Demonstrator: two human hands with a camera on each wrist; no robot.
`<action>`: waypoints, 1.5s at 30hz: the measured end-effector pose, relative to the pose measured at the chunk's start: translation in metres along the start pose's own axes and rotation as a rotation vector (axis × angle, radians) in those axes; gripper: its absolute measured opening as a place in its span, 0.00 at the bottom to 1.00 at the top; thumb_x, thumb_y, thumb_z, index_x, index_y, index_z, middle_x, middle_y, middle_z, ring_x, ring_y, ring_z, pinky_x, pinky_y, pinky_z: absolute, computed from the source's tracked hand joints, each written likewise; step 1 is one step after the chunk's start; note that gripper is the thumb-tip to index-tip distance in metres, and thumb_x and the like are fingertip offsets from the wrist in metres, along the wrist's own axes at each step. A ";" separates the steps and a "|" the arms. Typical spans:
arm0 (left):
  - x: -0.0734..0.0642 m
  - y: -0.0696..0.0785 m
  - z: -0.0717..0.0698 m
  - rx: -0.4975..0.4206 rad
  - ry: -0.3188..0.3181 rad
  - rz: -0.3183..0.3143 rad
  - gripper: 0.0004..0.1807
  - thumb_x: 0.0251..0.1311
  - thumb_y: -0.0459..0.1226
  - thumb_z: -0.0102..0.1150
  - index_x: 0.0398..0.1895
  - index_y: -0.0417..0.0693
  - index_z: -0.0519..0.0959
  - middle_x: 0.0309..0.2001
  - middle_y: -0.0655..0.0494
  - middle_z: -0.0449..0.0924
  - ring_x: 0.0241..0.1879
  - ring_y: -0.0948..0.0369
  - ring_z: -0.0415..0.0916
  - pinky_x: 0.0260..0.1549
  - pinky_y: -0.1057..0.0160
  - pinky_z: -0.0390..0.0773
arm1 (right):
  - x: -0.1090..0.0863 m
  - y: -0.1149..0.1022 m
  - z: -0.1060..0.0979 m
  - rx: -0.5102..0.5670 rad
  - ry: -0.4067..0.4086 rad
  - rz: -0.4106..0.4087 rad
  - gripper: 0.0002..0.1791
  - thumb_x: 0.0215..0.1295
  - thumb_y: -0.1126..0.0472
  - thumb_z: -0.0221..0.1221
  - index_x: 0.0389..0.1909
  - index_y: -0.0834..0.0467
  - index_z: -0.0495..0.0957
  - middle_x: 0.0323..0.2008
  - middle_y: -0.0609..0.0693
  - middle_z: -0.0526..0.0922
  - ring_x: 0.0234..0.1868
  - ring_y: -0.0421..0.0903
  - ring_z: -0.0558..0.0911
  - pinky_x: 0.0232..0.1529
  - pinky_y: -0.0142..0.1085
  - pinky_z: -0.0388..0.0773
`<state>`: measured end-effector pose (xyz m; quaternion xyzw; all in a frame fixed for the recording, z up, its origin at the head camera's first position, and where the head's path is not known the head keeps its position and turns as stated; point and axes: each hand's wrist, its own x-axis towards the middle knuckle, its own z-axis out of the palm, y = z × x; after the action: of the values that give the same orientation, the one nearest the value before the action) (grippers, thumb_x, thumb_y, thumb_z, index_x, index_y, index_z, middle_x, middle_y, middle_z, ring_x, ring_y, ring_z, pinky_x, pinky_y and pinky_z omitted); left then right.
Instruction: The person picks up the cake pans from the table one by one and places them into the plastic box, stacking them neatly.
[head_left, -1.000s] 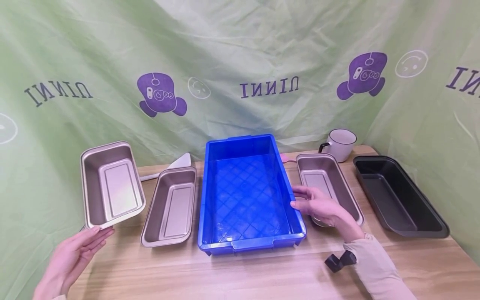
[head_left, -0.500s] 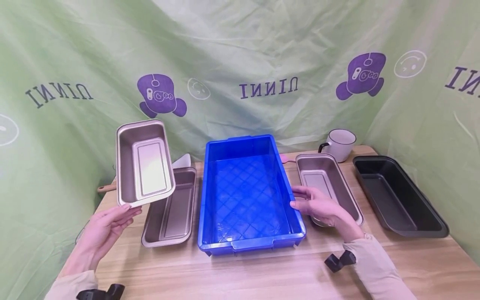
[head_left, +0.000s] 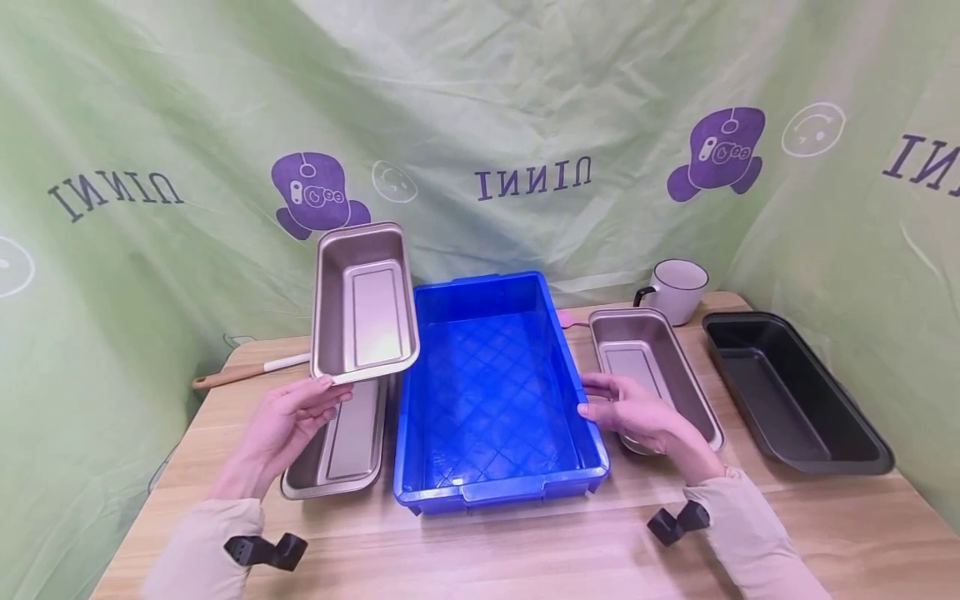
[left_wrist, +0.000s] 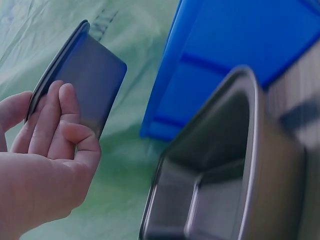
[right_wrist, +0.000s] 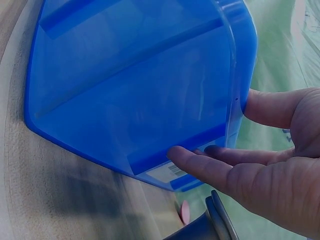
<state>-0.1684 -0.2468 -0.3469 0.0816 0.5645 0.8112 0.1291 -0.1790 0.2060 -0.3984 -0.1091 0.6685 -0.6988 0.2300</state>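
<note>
My left hand [head_left: 281,421] pinches the near rim of a champagne-coloured loaf pan [head_left: 365,312], thumb at the rim and fingers beneath. The pan is held up, tilted toward me, over the far end of a second matching loaf pan [head_left: 341,467] on the table. In the left wrist view the fingers [left_wrist: 47,120] lie along the underside of the held pan [left_wrist: 97,75]. My right hand [head_left: 637,414] grips the right rim of a blue plastic bin [head_left: 498,492]. In the right wrist view the thumb [right_wrist: 270,107] is over the rim, fingers against the outer wall.
Right of the bin stands a third champagne loaf pan [head_left: 633,358], partly behind my right hand. Farther right is a black loaf pan [head_left: 787,400]. A white mug [head_left: 678,292] stands at the back. A wooden-handled utensil [head_left: 232,375] lies at back left. A green curtain [head_left: 480,100] surrounds the table.
My left hand has carried the loaf pan rightward and up, from left of the second pan to the bin's back left corner. My right hand stays at the bin's rim.
</note>
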 end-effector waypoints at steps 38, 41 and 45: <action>0.046 -0.045 0.085 0.192 0.095 -0.342 0.11 0.64 0.32 0.53 0.46 0.35 0.78 0.35 0.48 0.85 0.37 0.59 0.83 0.35 0.68 0.80 | 0.001 0.000 0.002 -0.009 -0.011 -0.010 0.39 0.63 0.71 0.54 0.68 0.80 0.44 0.67 0.77 0.52 0.61 0.58 0.70 0.57 0.39 0.73; 0.047 -0.045 0.088 0.232 0.074 -0.383 0.16 0.65 0.34 0.53 0.52 0.33 0.75 0.39 0.47 0.85 0.37 0.59 0.83 0.34 0.68 0.79 | 0.001 0.000 0.001 0.001 -0.011 -0.008 0.39 0.64 0.72 0.54 0.68 0.80 0.43 0.67 0.77 0.52 0.61 0.58 0.70 0.57 0.40 0.73; 0.051 -0.045 0.092 0.301 0.028 -0.441 0.17 0.65 0.36 0.55 0.52 0.33 0.75 0.39 0.47 0.85 0.34 0.60 0.84 0.28 0.71 0.79 | 0.000 0.000 0.001 0.007 -0.012 -0.009 0.39 0.64 0.72 0.54 0.68 0.80 0.43 0.67 0.77 0.52 0.62 0.59 0.69 0.58 0.40 0.73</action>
<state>-0.1857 -0.1346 -0.3581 -0.0360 0.6847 0.6715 0.2812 -0.1785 0.2056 -0.3984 -0.1157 0.6642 -0.7014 0.2312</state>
